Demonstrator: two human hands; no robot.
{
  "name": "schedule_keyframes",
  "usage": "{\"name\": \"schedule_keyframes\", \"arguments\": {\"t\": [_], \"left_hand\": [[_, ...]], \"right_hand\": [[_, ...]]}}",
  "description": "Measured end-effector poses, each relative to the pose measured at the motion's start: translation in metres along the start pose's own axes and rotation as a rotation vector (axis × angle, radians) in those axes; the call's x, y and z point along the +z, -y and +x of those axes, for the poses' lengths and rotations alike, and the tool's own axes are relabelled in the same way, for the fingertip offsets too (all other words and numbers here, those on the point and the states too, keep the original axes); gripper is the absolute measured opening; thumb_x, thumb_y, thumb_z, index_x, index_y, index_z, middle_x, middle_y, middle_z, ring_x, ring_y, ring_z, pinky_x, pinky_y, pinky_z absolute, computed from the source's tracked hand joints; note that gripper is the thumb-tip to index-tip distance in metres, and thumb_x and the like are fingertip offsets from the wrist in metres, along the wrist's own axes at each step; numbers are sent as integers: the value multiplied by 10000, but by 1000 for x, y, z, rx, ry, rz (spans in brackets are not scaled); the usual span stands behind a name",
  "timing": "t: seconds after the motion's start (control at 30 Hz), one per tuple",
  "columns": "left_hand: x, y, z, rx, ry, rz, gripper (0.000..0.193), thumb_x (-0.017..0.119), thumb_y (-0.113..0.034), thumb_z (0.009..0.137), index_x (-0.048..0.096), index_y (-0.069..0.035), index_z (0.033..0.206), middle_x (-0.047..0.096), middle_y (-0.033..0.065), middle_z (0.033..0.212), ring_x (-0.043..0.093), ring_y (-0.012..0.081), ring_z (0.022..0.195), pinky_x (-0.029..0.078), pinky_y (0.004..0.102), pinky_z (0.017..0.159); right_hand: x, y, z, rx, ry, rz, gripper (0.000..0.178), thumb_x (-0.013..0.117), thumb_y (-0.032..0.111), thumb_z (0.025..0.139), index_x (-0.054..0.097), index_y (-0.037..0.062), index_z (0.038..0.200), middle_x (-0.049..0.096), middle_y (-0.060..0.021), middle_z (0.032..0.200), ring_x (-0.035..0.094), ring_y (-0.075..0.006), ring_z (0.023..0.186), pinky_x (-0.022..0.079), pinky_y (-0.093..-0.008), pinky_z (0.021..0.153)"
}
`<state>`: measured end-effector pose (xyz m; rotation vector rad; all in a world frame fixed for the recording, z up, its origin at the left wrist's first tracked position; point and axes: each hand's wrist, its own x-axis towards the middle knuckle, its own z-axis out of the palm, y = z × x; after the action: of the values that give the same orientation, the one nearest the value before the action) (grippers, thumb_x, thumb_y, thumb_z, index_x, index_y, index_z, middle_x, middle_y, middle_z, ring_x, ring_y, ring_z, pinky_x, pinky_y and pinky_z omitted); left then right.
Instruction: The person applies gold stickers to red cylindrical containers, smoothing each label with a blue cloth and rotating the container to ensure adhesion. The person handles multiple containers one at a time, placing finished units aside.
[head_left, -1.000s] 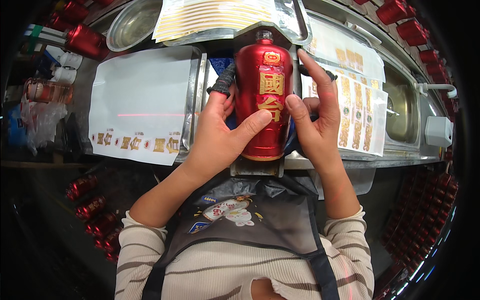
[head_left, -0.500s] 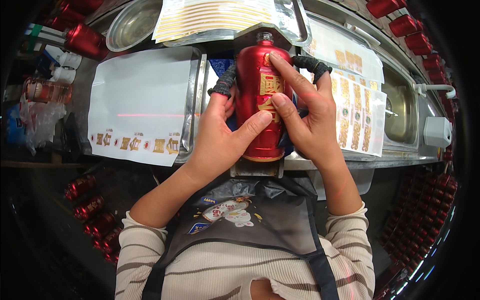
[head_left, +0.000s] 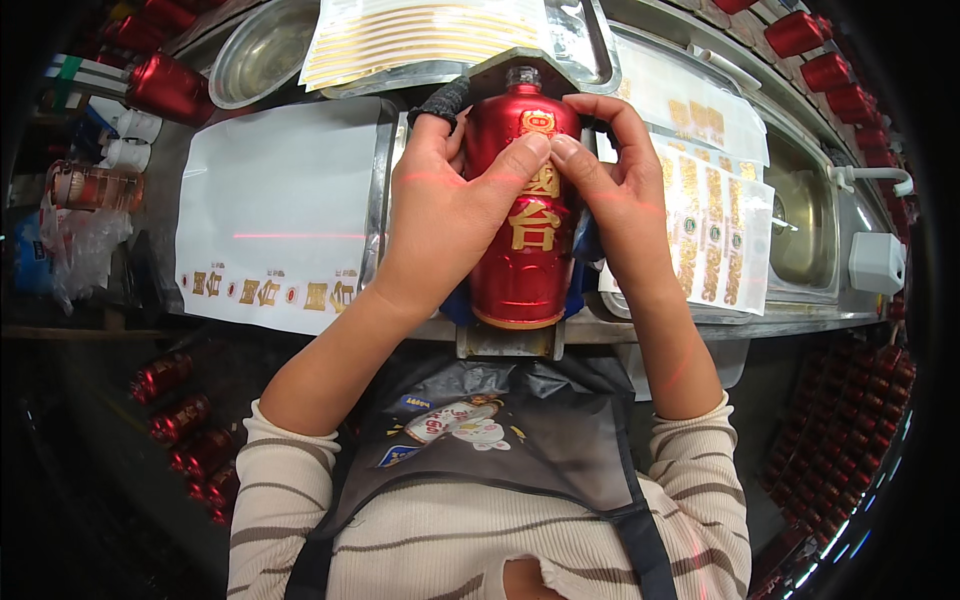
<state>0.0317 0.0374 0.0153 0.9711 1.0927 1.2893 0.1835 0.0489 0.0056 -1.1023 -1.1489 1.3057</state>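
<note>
A glossy red bottle lies on its back in a metal stand, its bare neck at the far end. Down its upper face run a small gold emblem and two large gold characters. From the left, my left hand wraps the bottle, with a black knit cover on its index finger. On the other side my right hand curls round the shoulder. Both thumb tips meet just below the emblem, pressing on the gold decal and partly covering the upper character. Fingers under the bottle are hidden.
A white decal sheet lies on the left tray, and gold-striped sheets lie beyond. More gold decal sheets are at right, before a sink. A round metal bowl stands far left. Red bottles line both sides.
The bottle has rolled so its gold characters face up squarely. My right index finger has left the emblem and gone round the shoulder. Both thumbs have moved up and together below the emblem.
</note>
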Motion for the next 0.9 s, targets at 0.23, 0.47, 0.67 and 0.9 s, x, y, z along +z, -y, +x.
{"name": "schedule_keyframes", "arguments": {"t": [0.23, 0.47, 0.67, 0.9], "left_hand": [[-4, -3, 4, -56, -45, -139, 386, 763, -158, 883, 496, 47, 1071, 667, 160, 1137, 653, 141, 994, 550, 272, 843], [-1, 2, 9, -33, -28, -123, 347, 737, -143, 910, 502, 51, 1076, 678, 151, 1117, 654, 136, 993, 548, 268, 844], [0, 4, 8, -24, -35, -115, 325, 715, -134, 924, 536, 55, 1117, 680, 150, 1111, 658, 129, 984, 543, 259, 843], [1, 3, 10, -6, -46, -91, 337, 719, -143, 922, 543, 65, 1120, 691, 147, 1084, 662, 121, 962, 544, 255, 820]], "right_hand": [[-6, 10, 5, 140, 58, 35, 357, 678, 96, 908, 548, 17, 1230, 608, -63, 1127, 633, -83, 935, 515, -230, 835], [5, 6, 5, 47, -1, -84, 313, 652, 126, 936, 530, 25, 1205, 601, -52, 1084, 640, -74, 866, 513, -194, 696], [5, 3, 6, 15, -36, -69, 356, 715, 185, 895, 537, 11, 1150, 613, -99, 1062, 662, -108, 729, 525, -220, 601], [4, 2, 9, 14, -32, -63, 321, 710, 193, 895, 554, 16, 1112, 611, -90, 1058, 639, -97, 723, 514, -221, 604]]}}
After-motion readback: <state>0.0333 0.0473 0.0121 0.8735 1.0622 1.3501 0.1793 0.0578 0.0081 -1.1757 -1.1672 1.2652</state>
